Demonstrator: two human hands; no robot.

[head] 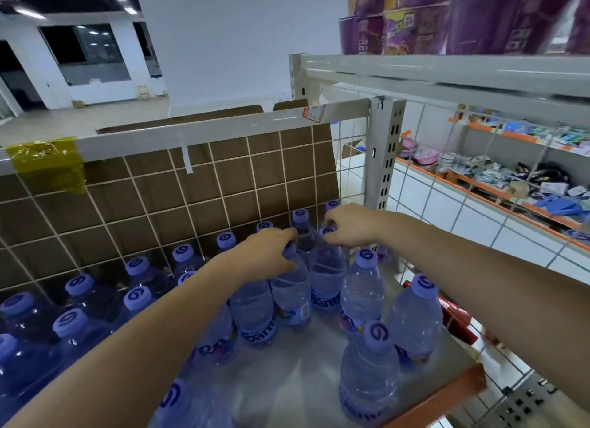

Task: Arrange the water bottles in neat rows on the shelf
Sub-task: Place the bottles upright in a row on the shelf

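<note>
Both hands reach to the back right corner of the shelf (300,373). The left hand (269,248) has its fingers clenched around the cap of one water bottle (292,295); the right hand (348,224) grasps the cap of the neighbouring bottle (327,274), just beside it. More water bottles (137,295) stand in rows along the wire grid (191,197) at the shelf's back edge, while three loose bottles (370,363) stand near the right edge.
</note>
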